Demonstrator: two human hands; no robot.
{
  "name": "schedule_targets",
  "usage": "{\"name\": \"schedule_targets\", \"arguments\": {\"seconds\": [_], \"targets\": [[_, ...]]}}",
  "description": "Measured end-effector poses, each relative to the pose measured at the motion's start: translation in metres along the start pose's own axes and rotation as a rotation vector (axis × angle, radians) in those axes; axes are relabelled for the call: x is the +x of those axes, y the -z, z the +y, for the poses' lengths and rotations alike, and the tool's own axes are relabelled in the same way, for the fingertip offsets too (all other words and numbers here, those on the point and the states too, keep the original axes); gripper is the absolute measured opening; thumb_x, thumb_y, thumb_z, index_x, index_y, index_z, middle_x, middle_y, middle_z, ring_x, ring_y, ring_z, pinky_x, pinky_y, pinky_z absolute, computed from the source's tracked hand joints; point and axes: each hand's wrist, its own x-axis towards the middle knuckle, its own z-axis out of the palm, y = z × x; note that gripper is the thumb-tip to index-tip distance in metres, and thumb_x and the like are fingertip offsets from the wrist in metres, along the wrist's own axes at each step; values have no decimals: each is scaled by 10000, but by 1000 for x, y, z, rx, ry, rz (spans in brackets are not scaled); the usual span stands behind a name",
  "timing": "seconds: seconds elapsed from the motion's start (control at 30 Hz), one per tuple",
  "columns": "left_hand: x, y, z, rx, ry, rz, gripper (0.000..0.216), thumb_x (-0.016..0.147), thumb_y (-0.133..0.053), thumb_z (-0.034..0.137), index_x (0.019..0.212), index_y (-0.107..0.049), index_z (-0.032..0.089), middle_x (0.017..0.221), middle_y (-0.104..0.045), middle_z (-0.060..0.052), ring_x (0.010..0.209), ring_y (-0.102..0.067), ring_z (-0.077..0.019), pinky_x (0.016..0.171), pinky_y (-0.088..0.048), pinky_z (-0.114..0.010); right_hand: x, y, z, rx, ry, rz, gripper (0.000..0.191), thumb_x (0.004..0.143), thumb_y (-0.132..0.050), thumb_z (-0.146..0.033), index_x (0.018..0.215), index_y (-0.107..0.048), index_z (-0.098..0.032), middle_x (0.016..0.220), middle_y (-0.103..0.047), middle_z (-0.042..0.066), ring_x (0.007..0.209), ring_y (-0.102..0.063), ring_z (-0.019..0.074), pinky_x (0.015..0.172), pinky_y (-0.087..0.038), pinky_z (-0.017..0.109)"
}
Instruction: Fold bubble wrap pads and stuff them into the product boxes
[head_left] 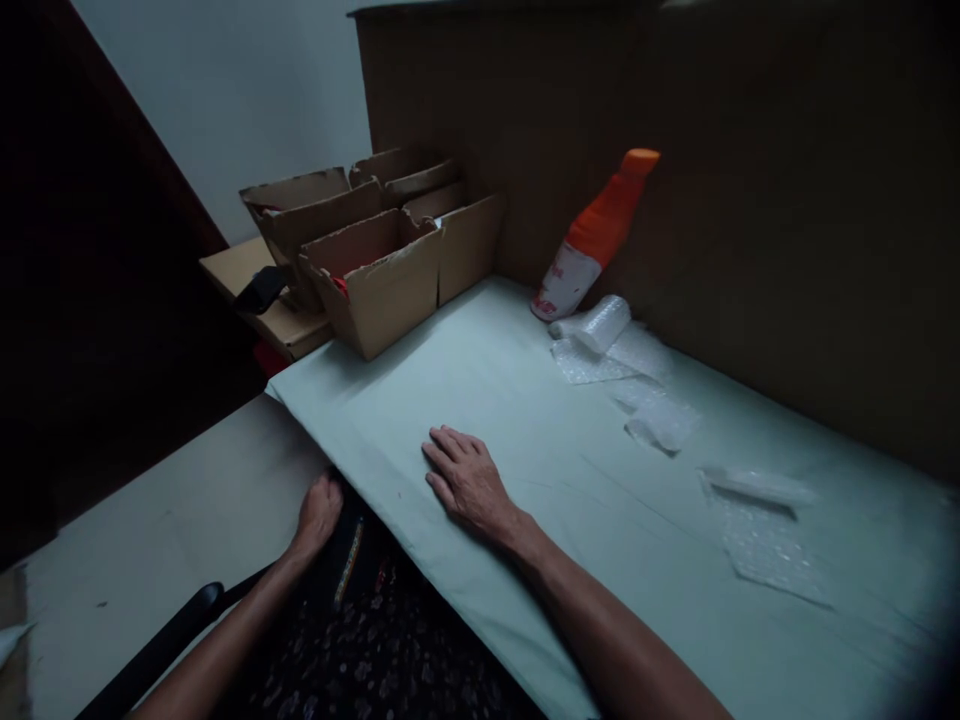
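My right hand (469, 480) lies palm down on the pale green table cover (465, 370), fingers stretched out and slightly spread, with nothing in it. Beside the table's near left edge, above my dark patterned clothing (390, 640), is my left hand (320, 510). Its fingers look curled in, and whatever they may hold is hidden. Pieces of bubble wrap lie to the right of my right hand: a rolled piece with loose sheets (592, 345), a smaller sheet (660, 420), and a partly rolled sheet (772, 540) nearer to me.
Several open cardboard boxes (394, 295) stand at the table's far left corner, some with red things inside. An orange and white bottle-shaped thing (596, 235) leans near the brown panel (787, 230) at the back. A black chair armrest (180, 630) is at lower left.
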Motion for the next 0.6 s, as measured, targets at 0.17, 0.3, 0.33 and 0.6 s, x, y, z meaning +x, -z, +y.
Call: {"name": "schedule_targets", "arguments": {"seconds": [0.17,0.3,0.33,0.6], "targets": [[-28,-12,23,136,-178,69,360,928,-444,244,1217,-607,103,1203,-620,-212,1201,-551,-364,1017,-432,-558,1,-1,1,4,-2,-9,387,963,-540,-280,1327,-606,-167,1469,-541,159,1373,-457,310,1077,-365,466],[-56,-22,35,205,-324,26,545,833,-558,243,1359,-544,106,1413,-514,-240,1397,-358,-435,1143,-262,-636,4,-3,1,7,3,-21,408,977,-501,-288,1356,-591,-169,1475,-536,160,1388,-442,313,1072,-361,476],[-61,-24,35,215,-366,-5,578,808,-578,221,1376,-540,121,1445,-498,-231,1426,-316,-438,1169,-204,-649,4,-4,1,6,6,-21,409,982,-490,-291,1358,-590,-166,1474,-537,161,1390,-439,316,1072,-359,479],[-88,-61,32,212,-759,-465,341,757,-701,235,1093,-712,183,1205,-697,-117,1200,-581,-307,1120,-409,-478,5,-3,0,-28,15,-16,395,975,-506,-282,1337,-600,-156,1458,-551,166,1376,-458,308,1065,-365,456]]}}
